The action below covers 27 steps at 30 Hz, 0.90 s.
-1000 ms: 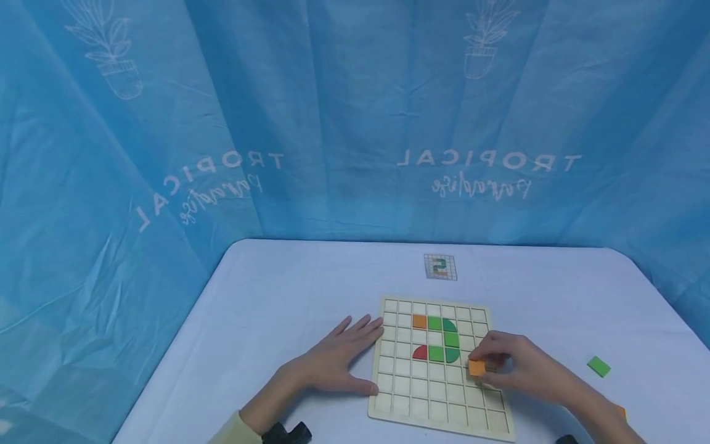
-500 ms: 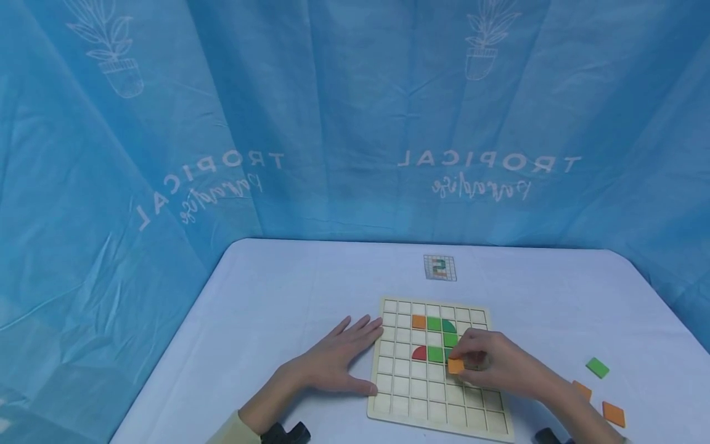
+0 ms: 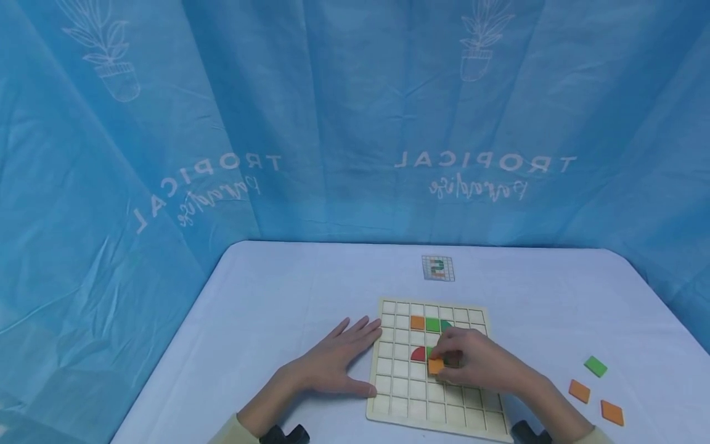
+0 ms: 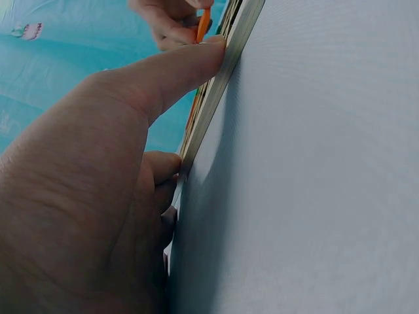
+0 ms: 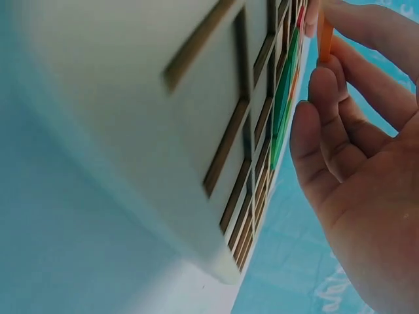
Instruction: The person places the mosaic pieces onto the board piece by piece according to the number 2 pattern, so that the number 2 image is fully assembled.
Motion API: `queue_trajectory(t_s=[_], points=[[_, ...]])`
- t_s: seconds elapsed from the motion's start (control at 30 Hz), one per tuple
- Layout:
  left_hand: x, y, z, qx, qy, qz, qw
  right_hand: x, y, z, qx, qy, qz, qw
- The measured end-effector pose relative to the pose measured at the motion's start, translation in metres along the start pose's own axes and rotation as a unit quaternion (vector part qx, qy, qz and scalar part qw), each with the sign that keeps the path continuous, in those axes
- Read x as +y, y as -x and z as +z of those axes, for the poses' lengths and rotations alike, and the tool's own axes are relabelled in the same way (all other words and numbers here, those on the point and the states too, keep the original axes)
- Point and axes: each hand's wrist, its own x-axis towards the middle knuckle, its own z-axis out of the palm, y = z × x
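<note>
My right hand pinches an orange square tile between thumb and fingers, close over the middle of the wooden grid board. In the right wrist view the tile stands edge-on at the fingertips. Spread along the board's left edge, my left hand touches it with thumb and fingertips; the left wrist view shows the thumb on the rim. Set in the board are an orange tile, a green tile and a red quarter-round tile. The right hand hides part of the other green pieces.
Right of the board lie a green tile and two orange tiles, one nearer the board and another farther right. Behind the board is a small pattern card. A blue curtain hangs behind the white table.
My right hand has moved left across the board with the orange tile, from its right part to its middle. Two loose orange tiles came into full view. The left hand stays put.
</note>
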Motion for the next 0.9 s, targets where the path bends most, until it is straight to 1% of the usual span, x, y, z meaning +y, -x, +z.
queue_trajectory(t_s=[0.4,0.53,0.73,0.9], points=[[-0.001,0.0,-0.001,-0.001,-0.009,0.001,1.0,-0.007,-0.016,0.007,-0.037,0.036,0.02,0.998],[-0.001,0.001,-0.002,0.0,-0.007,0.003,1.0,-0.008,-0.019,0.01,-0.046,0.046,0.008,0.998],[-0.001,0.0,-0.002,-0.001,-0.003,0.006,1.0,-0.009,-0.022,0.013,-0.037,0.066,-0.028,0.997],[-0.001,0.001,-0.003,-0.002,-0.003,0.009,1.0,-0.008,-0.026,0.016,-0.033,0.074,-0.035,0.996]])
